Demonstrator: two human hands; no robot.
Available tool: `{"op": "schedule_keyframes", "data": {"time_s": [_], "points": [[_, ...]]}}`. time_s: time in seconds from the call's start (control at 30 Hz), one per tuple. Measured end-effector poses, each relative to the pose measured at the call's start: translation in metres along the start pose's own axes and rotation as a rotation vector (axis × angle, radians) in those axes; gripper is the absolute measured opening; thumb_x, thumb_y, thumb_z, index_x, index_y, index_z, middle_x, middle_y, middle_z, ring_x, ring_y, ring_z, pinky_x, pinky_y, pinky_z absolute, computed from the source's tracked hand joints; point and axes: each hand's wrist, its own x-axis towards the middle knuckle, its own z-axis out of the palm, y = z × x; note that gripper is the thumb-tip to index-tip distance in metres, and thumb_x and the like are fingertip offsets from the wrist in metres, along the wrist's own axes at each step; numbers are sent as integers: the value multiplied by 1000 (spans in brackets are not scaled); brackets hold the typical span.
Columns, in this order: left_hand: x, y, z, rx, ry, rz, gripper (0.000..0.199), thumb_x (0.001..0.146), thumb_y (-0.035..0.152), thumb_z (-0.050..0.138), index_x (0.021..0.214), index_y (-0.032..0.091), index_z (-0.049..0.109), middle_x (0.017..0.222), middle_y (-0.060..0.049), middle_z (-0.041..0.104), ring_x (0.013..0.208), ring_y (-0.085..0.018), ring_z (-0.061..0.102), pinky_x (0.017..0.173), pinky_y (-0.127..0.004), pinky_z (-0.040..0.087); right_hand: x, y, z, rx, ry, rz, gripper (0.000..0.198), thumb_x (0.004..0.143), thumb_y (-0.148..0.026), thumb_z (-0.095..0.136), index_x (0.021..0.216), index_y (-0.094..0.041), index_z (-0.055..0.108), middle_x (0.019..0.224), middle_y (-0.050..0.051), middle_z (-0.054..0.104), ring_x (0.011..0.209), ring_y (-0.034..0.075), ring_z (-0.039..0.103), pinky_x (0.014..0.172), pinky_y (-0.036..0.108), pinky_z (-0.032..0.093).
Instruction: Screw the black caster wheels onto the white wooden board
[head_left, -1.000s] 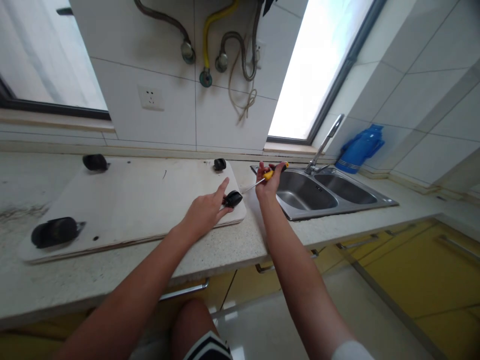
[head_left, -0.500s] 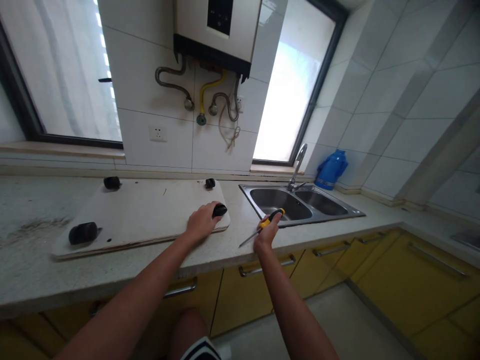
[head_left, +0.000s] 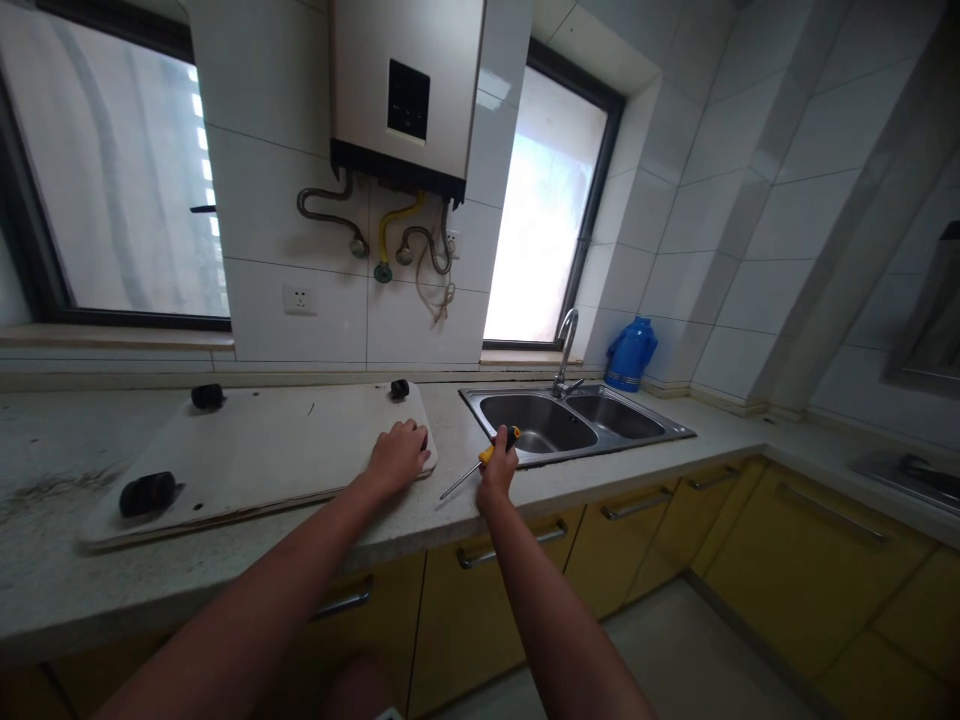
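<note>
A white board (head_left: pixel 255 440) lies flat on the counter, with stubby black caster-like feet standing up near its corners: one at the front left (head_left: pixel 148 494), one at the back left (head_left: pixel 207 396), one at the back right (head_left: pixel 399 389). At the front right corner, my left hand (head_left: pixel 397 458) is closed over another such foot, which it hides almost wholly. My right hand (head_left: pixel 498 470) grips a screwdriver (head_left: pixel 487 454) with a yellow and black handle. Its thin shaft slants down and left above the counter's front part, its tip apart from the board.
A steel double-bowl sink (head_left: pixel 540 425) with a tap (head_left: pixel 564 355) is set into the counter (head_left: pixel 405 520), right of the board. Behind it stands a blue thermos-like jug (head_left: pixel 631 354). A water heater (head_left: pixel 409 90) with pipes hangs above. Yellow cabinets (head_left: pixel 487 600) with bar handles run below.
The camera view has tilted up, and the scene sits lower and further left. My left hand now covers the black foot, which showed beside its fingers before. The screwdriver stays in my right hand.
</note>
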Motion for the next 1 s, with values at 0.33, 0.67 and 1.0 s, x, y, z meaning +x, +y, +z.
{"op": "schedule_keyframes", "data": {"time_s": [0.33, 0.67, 1.0], "points": [[-19, 4, 6, 233, 66, 272, 41, 97, 4, 51, 110, 17, 87, 138, -21, 73, 141, -33, 59, 127, -52, 35, 5, 5, -2, -44, -40, -55, 51, 88, -75, 68, 89, -23, 65, 74, -1, 60, 68, 16, 58, 55, 27, 45], [-33, 7, 28, 222, 130, 249, 38, 97, 12, 55, 122, 12, 84, 155, -24, 65, 151, -35, 54, 131, -53, 33, 6, 6, 0, -67, -49, -94, 57, 84, -79, 69, 87, -22, 65, 71, -3, 56, 64, 14, 53, 54, 26, 42], [-40, 2, 12, 141, 94, 206, 37, 95, 22, 63, 125, 12, 82, 164, -22, 57, 157, -39, 44, 129, -59, 31, 4, 3, 0, -63, -36, -72, 50, 88, -73, 64, 85, -23, 64, 74, -2, 57, 62, 14, 52, 51, 26, 41]]}}
